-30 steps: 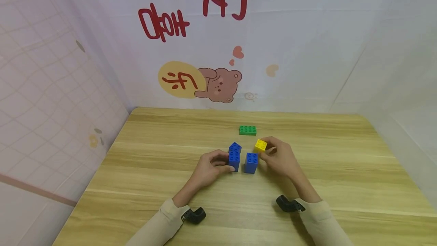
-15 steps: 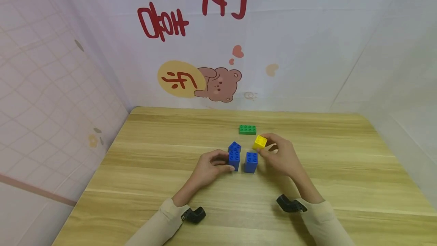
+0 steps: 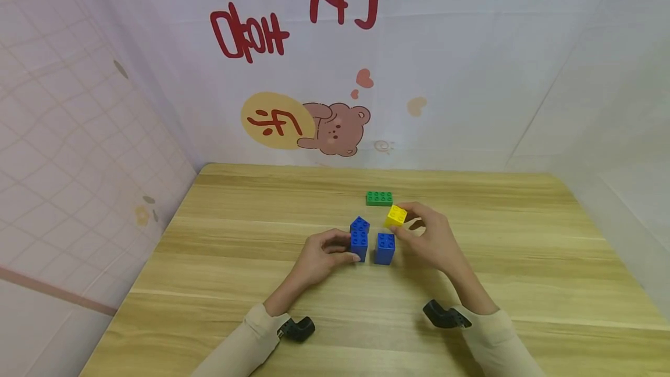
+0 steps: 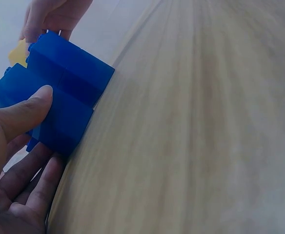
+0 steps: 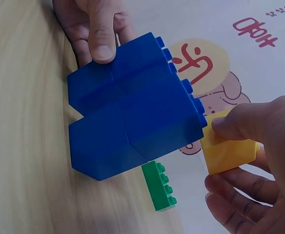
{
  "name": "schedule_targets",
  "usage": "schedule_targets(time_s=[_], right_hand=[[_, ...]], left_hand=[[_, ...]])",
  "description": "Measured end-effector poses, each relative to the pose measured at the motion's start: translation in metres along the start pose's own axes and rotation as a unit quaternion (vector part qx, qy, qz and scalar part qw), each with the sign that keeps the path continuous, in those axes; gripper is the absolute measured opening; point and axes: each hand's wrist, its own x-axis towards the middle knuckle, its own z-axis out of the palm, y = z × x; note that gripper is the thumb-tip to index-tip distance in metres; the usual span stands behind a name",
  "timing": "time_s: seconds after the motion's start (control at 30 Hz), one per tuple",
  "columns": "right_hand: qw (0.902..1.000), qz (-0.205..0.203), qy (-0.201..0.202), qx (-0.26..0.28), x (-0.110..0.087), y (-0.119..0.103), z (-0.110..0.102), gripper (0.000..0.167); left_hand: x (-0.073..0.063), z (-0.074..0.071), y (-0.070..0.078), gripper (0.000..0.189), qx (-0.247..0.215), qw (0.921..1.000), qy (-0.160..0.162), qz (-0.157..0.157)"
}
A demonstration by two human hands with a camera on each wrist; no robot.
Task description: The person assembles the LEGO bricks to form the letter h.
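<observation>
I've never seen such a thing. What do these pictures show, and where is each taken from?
There is no machine here, just a person working barehanded. The wide view comes from a camera on the head, looking forward and down; the close ones are taken from each wrist. On the table stand a left blue block and a right blue block, with a blue piece just behind the left one. A green brick lies farther back. The left hand grips the left blue block; the right hand holds a yellow brick off the table.

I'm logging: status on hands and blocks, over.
Left hand grips near-left blue tower. Right hand pinches yellow block. Right blue tower unheld. Green block farther back, seemingly out of the way.
</observation>
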Motion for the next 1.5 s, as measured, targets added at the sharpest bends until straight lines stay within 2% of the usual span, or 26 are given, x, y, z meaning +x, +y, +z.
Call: schedule_targets(time_s=[0.4,0.77,1.1,1.5], right_hand=[[1.0,-0.007,0.004,-0.004,-0.001,0.001,0.001,0.044],[0.9997,0.024,-0.009,-0.004,0.002,0.021,0.006,0.041],[0.9954,0.077,-0.055,-0.015,-0.001,0.038,0.016,0.042],[0.9948,0.073,-0.063,-0.033,-0.001,0.05,0.021,0.04]], left_hand=[[0.0,0.0,-0.001,0.037,0.001,1.0,0.0,0.001],[0.0,-0.001,-0.001,0.037,-0.007,1.0,-0.004,0.006],[-0.003,-0.001,-0.002,0.036,-0.004,1.0,-0.001,0.008],[-0.002,-0.002,-0.002,0.038,-0.003,0.9999,-0.005,0.009]])
